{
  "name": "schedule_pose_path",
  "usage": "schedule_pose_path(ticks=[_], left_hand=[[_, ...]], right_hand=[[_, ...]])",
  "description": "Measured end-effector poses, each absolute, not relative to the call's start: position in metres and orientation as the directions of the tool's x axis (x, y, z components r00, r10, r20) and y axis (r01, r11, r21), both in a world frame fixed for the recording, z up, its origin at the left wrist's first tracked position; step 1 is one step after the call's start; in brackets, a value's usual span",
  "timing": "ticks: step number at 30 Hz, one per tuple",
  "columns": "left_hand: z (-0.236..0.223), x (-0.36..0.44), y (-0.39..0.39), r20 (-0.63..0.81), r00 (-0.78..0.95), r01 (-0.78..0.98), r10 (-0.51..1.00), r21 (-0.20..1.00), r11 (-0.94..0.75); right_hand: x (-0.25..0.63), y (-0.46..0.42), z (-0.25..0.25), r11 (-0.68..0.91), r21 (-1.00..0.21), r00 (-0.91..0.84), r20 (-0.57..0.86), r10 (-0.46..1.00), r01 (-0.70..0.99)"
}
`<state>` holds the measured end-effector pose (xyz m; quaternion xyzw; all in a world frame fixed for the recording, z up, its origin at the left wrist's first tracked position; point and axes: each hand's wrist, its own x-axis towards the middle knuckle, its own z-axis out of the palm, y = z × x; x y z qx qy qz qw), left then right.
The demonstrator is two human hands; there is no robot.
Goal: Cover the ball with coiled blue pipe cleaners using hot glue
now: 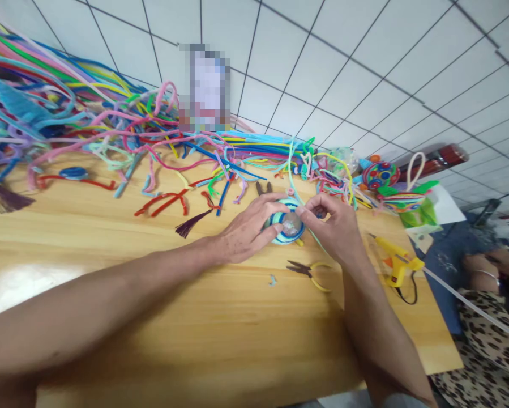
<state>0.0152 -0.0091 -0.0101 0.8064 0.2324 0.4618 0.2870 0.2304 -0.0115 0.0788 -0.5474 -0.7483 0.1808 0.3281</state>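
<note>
A wound ring (285, 236) of blue and mint green, with a clear, shiny middle, is held between the two hands over the worktop (195, 340), right of its centre and nearer the far edge than the near one. The ring is clasped at its left rim by the left hand (253, 225), with fingers laid across the top and the thumb set on the near side. Its right rim is met by the thumb of the right hand (334, 225), whose forefinger is bent close by; whether a strand is pinched there cannot be told. The hands are set close to each other, with the ring between them.

Yellow-handled pliers (308, 270) are laid on the near side of the ring, beside a small pale-blue scrap (272, 280). A yellow glue gun (396, 259) is placed by the right edge. A dark tassel (193, 223) is seen left of the left hand. Along the far edge, and thickest toward the far left corner, fuzzy stems (110, 119) in many colours are heaped. Near the far right corner, a patterned ball (379, 173) is set
</note>
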Motion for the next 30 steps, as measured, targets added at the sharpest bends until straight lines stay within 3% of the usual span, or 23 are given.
schedule_pose_path(ticks=[20, 26, 30], left_hand=[[-0.011, 0.014, -0.006, 0.575, 0.516, 0.120, 0.635, 0.686, -0.718], [-0.010, 0.014, -0.005, 0.581, 0.514, 0.113, 0.631, 0.683, -0.721], [-0.011, 0.014, -0.005, 0.582, 0.510, 0.106, 0.633, 0.688, -0.718]], right_hand=[[0.234, -0.012, 0.075, 0.334, -0.587, -0.187, 0.297, 0.936, 0.737], [0.233, -0.024, 0.081, 0.546, -0.373, -0.275, 0.575, 0.770, 0.750], [0.224, -0.038, 0.077, 0.643, -0.199, -0.404, 0.634, 0.660, 0.739]])
